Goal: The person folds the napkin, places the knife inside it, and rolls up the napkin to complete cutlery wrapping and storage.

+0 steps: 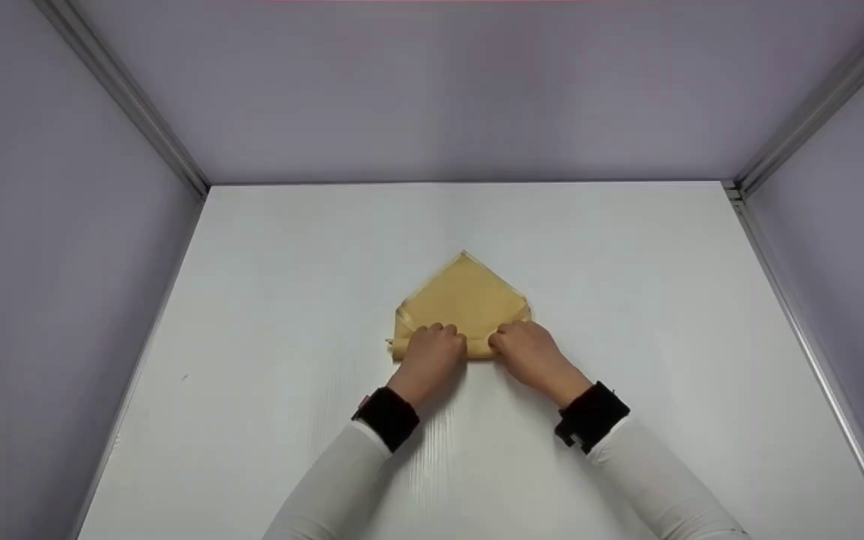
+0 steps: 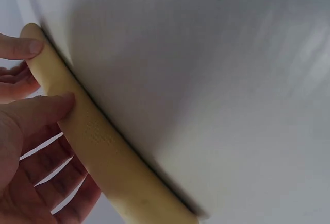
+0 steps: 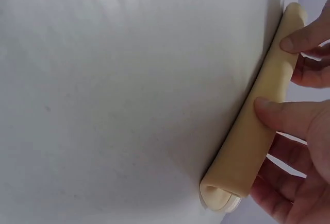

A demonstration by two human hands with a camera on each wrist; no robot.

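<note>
White sleeves with black cuffs (image 1: 388, 417) lead to both hands at the near edge of a tan cloth (image 1: 466, 300) lying mid-table (image 1: 267, 300). The left hand (image 1: 429, 355) and right hand (image 1: 528, 351), fingers curled with thumbs (image 3: 289, 116) pressing, grip its rolled-up edge (image 2: 98, 147). Beyond, the unrolled part points away towards the back wall (image 1: 432, 90). No brand or writing shows

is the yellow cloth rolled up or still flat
Partly rolled: the cloth's near edge is a tight roll under both hands, the far pointed part lies flat.
</note>
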